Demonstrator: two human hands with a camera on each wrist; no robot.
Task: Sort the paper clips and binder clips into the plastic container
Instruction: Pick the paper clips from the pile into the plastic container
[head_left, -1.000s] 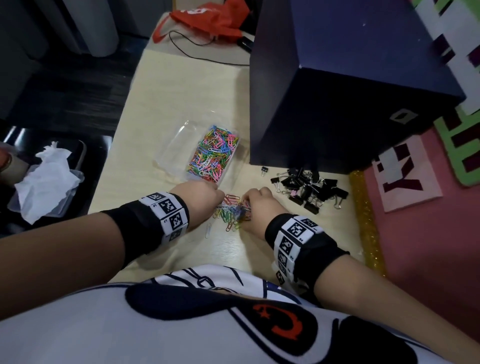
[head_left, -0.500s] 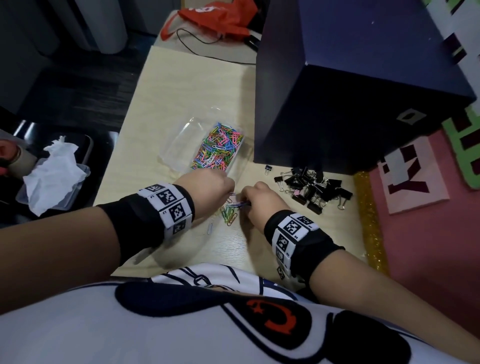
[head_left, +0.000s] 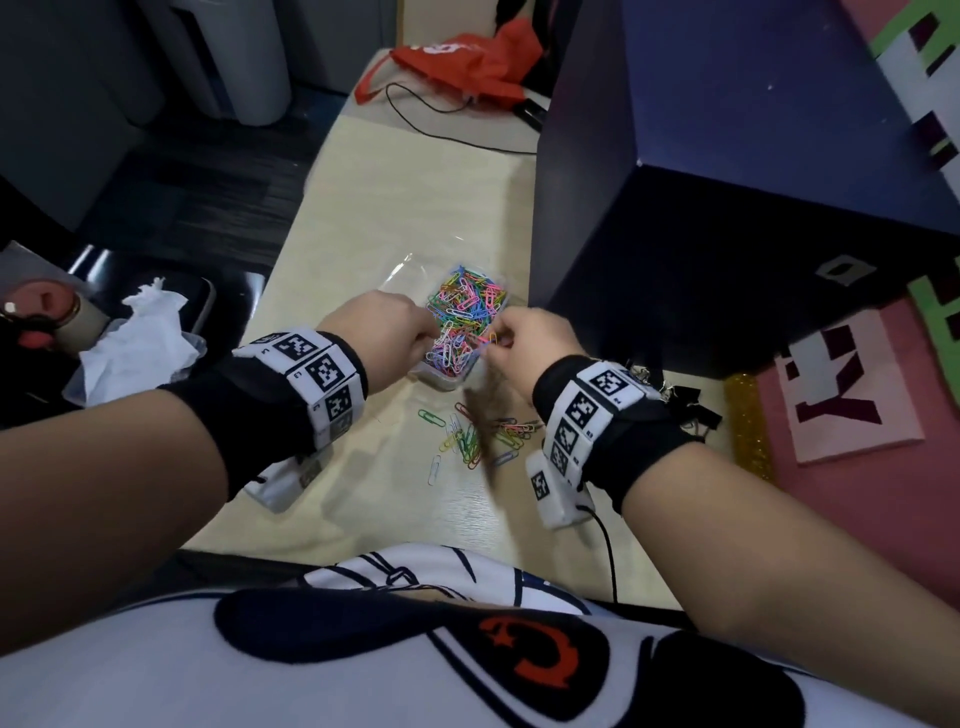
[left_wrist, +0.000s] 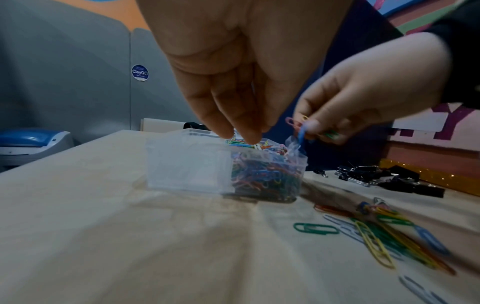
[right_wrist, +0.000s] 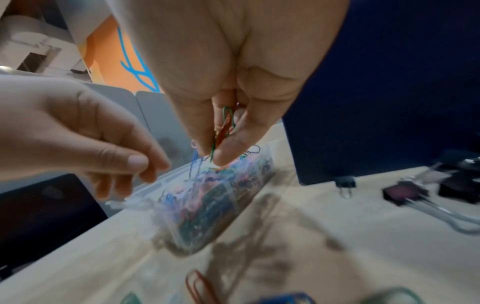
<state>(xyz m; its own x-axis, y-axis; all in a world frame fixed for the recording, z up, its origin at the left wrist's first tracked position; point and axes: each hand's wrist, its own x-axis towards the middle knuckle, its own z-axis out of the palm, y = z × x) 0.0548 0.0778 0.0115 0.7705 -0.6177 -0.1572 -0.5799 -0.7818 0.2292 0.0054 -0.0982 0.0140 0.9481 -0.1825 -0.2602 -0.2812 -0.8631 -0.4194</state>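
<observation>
A clear plastic container (head_left: 445, 382) stands mid-table, one compartment heaped with coloured paper clips (head_left: 465, 312). My left hand (head_left: 434, 332) hovers over its near-left corner, fingers (left_wrist: 241, 133) pointing down and nothing seen in them. My right hand (head_left: 493, 343) pinches several coloured paper clips (right_wrist: 226, 125) just above the container (right_wrist: 207, 205). Loose paper clips (head_left: 478, 431) lie on the table below my wrists. Black binder clips (head_left: 696, 410) lie in a pile to the right, partly hidden by my right wristband.
A large dark blue box (head_left: 727, 208) stands right behind the container. A red bag (head_left: 467, 57) and a cable lie at the far end. A pink board (head_left: 857, 467) borders the table on the right. Left of the table's edge sits crumpled tissue (head_left: 140, 338).
Both hands have lifted off the loose pile and moved forward over the container. The right hand has taken up several paper clips and carries them.
</observation>
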